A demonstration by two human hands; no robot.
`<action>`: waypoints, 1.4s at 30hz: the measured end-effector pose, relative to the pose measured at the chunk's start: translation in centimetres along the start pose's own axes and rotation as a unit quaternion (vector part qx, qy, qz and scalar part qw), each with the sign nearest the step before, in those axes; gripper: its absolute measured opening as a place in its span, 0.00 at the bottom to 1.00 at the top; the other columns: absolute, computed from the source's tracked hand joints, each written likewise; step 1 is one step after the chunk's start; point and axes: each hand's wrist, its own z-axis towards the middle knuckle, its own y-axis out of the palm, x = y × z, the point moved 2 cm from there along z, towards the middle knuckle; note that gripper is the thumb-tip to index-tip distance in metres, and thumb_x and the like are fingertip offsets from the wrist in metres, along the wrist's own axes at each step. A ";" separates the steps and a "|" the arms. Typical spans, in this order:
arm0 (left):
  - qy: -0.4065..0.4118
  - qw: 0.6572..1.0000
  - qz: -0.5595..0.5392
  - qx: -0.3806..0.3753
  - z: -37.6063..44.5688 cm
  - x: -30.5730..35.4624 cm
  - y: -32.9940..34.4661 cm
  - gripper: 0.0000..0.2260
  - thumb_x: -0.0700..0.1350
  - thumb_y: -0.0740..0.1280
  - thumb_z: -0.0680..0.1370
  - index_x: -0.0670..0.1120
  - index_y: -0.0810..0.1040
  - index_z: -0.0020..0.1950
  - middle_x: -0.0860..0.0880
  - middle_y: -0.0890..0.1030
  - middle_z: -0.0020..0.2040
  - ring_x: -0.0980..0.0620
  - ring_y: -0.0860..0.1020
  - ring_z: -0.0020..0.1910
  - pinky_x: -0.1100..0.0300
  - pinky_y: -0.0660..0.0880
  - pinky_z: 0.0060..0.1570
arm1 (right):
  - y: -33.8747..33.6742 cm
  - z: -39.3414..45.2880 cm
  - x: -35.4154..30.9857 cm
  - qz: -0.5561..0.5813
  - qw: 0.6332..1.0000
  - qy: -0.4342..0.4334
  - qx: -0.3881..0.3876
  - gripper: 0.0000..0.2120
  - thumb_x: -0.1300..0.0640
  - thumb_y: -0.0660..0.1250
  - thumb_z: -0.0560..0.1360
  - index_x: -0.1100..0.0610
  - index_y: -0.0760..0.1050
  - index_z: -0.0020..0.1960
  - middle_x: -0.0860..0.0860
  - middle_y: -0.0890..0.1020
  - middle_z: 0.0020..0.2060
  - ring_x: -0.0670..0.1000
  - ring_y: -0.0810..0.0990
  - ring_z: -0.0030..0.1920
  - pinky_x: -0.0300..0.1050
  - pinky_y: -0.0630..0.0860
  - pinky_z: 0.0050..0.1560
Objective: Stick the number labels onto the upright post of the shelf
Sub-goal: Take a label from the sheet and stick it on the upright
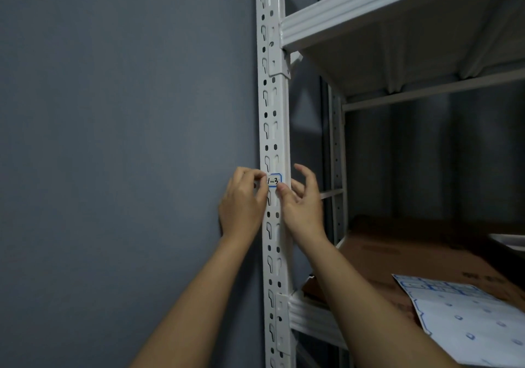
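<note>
A white perforated upright post point(271, 98) of the metal shelf runs up the middle of the view. A small white label point(274, 180) with a blue border, hand-written "1-3", lies against the post at about mid height. My left hand point(243, 206) pinches the label's left end with curled fingers. My right hand point(302, 203) touches the label's lower right corner with its thumb, the other fingers spread and loosely curled behind the post.
A grey wall point(127, 140) fills the left. A white shelf board point(397, 12) juts out upper right. On the lower shelf lie a brown cardboard sheet point(383, 257) and a label backing sheet point(466, 316) with blue outlines.
</note>
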 end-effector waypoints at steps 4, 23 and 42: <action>0.009 0.995 0.081 -0.050 0.5 0.3 -0.3 0.07 0.48 0.63 0.79 0.46 0.77 0.52 0.48 0.76 0.50 0.48 0.76 0.50 0.54 0.69 0.41 | 0.1 0.0 0.1 0.007 1.000 -0.002 0.006 0.21 0.66 0.64 0.78 0.50 0.66 0.66 0.49 0.84 0.47 0.45 0.83 0.49 0.45 0.78 0.56; 0.019 0.982 0.096 -0.159 1.8 0.8 -1.2 0.08 0.48 0.61 0.79 0.45 0.73 0.52 0.48 0.75 0.53 0.46 0.75 0.49 0.53 0.69 0.44 | -0.2 0.2 0.5 -0.047 0.999 -0.011 0.002 0.19 0.63 0.64 0.78 0.44 0.67 0.62 0.47 0.84 0.48 0.46 0.84 0.48 0.56 0.78 0.58; 0.086 0.995 0.041 -0.040 0.7 -0.8 -0.8 0.08 0.49 0.65 0.78 0.48 0.80 0.52 0.50 0.74 0.44 0.48 0.77 0.42 0.53 0.73 0.34 | 0.0 0.4 1.4 -0.075 0.997 -0.002 0.018 0.20 0.56 0.66 0.76 0.35 0.67 0.59 0.45 0.84 0.50 0.47 0.84 0.49 0.60 0.77 0.57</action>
